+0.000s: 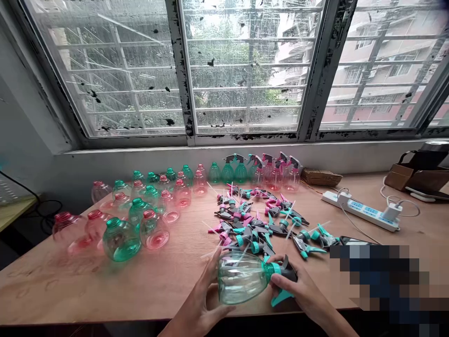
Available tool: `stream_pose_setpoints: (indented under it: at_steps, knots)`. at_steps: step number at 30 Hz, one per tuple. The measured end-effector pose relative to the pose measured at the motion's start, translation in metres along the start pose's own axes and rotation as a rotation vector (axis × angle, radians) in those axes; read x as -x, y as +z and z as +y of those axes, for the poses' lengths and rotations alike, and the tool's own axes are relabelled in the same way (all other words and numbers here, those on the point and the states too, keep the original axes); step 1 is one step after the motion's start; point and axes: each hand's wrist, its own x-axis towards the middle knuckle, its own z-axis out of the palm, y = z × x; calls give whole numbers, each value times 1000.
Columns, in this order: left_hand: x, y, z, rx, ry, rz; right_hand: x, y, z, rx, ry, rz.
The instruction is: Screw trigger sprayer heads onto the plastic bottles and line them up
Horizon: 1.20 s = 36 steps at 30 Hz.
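A clear green spray bottle (242,280) lies sideways between my hands above the table's front edge, its base to the left. My left hand (206,295) is wrapped around the base end. With my right hand (294,281) I grip the grey and teal spray head (286,270) at the bottle's neck; its teal trigger points down. Just beyond the bottle lies a heap of loose spray heads (245,224), pink, teal and grey, with thin tubes. Open-necked green bottles (121,241) and pink bottles (154,231) stand to the left.
Bottles with spray heads (240,172) stand in a row by the wall below the window. On the right are a white power strip (361,210) with plugs and cables, a brown package (321,178) and an open brown box (417,171). A blurred patch covers the lower right.
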Motion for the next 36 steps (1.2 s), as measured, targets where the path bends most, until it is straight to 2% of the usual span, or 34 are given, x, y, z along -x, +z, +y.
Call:
stream_pose_setpoints:
  at_steps: [2, 7, 17, 23, 31, 36]
  knots:
    - [0, 1, -2, -21, -9, -6, -1, -1, 2, -3, -6, -6]
    - [0, 1, 0, 126, -62, -35, -1, -1, 3, 38, -23, -18]
    - [-2, 3, 1, -44, 6, -2, -1, -3, 5, 19, -14, -3]
    - [-1, 2, 5, 60, -81, -11, 1, -1, 4, 67, -23, -17]
    - [-1, 3, 2, -65, -52, 31, 0, -2, 2, 17, 1, -14]
    - [-1, 4, 2, 24, -79, 5, 0, -3, 3, 21, -5, -18]
